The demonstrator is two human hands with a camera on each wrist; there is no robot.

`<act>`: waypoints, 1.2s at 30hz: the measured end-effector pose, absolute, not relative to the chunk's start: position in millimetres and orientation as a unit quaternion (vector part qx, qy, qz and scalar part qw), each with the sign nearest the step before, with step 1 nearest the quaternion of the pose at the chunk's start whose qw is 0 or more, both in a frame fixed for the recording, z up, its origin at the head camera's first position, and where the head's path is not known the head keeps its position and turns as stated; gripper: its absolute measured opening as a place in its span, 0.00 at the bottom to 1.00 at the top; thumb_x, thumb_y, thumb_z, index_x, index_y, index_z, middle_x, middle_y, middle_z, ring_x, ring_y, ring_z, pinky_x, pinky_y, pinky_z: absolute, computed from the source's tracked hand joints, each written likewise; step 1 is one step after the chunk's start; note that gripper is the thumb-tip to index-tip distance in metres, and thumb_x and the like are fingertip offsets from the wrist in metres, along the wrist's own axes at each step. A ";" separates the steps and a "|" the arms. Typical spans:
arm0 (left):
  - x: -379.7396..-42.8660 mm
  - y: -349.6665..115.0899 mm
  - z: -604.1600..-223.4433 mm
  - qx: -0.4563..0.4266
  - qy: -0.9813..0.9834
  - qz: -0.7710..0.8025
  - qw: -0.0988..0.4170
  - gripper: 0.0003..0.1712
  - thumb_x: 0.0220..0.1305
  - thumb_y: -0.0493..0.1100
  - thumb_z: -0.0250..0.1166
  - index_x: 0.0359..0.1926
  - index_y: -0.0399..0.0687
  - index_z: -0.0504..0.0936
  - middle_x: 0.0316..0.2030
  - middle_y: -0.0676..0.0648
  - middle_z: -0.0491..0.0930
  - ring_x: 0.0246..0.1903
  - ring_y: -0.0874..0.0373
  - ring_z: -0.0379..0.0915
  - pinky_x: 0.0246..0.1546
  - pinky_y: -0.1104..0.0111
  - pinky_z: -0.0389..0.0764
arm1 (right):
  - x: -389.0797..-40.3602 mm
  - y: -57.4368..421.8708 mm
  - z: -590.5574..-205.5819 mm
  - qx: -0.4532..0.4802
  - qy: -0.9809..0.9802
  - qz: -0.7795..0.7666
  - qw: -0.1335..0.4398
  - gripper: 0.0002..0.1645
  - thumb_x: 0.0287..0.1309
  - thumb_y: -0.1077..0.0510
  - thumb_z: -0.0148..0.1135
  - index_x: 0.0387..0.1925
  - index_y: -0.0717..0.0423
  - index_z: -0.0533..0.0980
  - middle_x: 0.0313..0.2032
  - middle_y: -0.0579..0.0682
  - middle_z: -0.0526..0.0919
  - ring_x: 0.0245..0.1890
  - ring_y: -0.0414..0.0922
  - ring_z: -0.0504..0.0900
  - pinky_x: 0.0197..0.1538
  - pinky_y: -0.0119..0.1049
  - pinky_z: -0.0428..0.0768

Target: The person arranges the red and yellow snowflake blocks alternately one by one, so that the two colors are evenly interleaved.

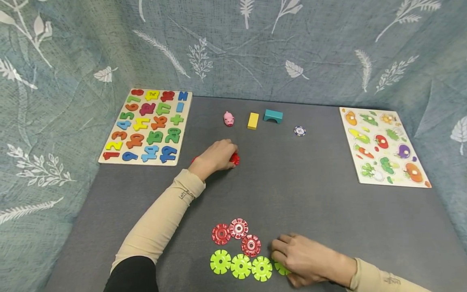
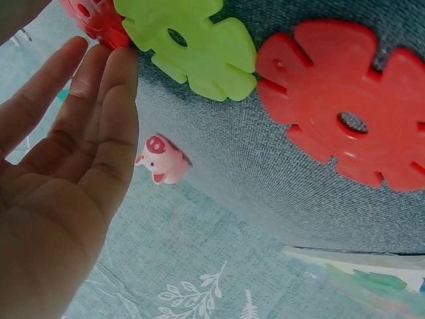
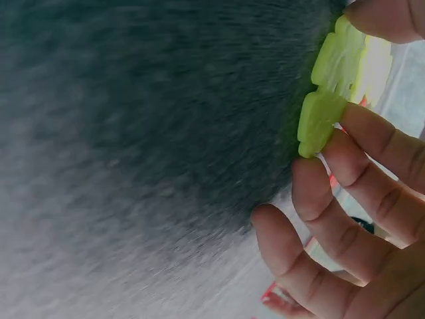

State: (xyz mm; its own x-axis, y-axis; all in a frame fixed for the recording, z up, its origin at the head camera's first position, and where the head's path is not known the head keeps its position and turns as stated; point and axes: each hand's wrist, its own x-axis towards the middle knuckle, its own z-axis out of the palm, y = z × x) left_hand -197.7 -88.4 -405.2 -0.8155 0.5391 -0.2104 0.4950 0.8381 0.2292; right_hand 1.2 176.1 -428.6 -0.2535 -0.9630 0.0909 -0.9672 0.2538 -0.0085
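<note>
In the head view my left hand [image 1: 219, 155] reaches over notched interlocking discs. The left wrist view shows its fingertips and thumb at the edges of a red disc [image 2: 103, 21]. Beside that lie a green disc [image 2: 229, 50] and another red disc [image 2: 339, 86], edge to edge in a row. My right hand [image 1: 306, 259], at the lower right, holds a green disc [image 1: 281, 268] by its edges between thumb and fingers. To its left lie green discs [image 1: 240, 266] in a row. Red discs [image 1: 221, 234] form an arch above them.
Beyond my left hand stand a pink toy pig [image 1: 228, 119], a yellow block [image 1: 253, 121], a teal arch block [image 1: 273, 116] and a poker chip [image 1: 300, 131]. A number puzzle board [image 1: 186, 117] lies at left, a vegetable puzzle board [image 1: 372, 178] at right. Patterned cloth [image 1: 226, 61] hangs behind.
</note>
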 end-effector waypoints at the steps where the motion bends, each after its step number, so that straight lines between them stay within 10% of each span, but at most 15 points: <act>1: -197.8 -88.3 -405.6 0.271 0.949 0.083 0.136 0.23 0.57 0.45 0.71 0.51 0.39 0.80 0.41 0.42 0.78 0.39 0.52 0.72 0.44 0.62 0.76 | 0.1 177.8 -427.7 0.610 -0.791 0.034 0.032 0.27 0.24 0.43 0.66 0.33 0.47 0.73 0.33 0.41 0.74 0.28 0.37 0.71 0.29 0.30 0.72; 36: -191.6 -87.1 -406.9 0.237 0.963 0.080 0.100 0.23 0.54 0.47 0.74 0.49 0.42 0.81 0.39 0.43 0.83 0.38 0.51 0.77 0.44 0.59 0.80 | -205.9 118.0 -414.4 0.435 -0.895 0.063 -0.074 0.28 0.40 0.49 0.70 0.44 0.59 0.79 0.39 0.52 0.82 0.30 0.42 0.78 0.38 0.38 0.80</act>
State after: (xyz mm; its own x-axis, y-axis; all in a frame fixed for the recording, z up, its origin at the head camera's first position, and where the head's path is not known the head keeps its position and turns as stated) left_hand -191.6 -87.1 -406.9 -0.8679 0.4721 -0.1543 0.4404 0.8751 0.2004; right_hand -205.9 118.0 -414.4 -0.6104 -0.7883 -0.0777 -0.7697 0.6134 -0.1769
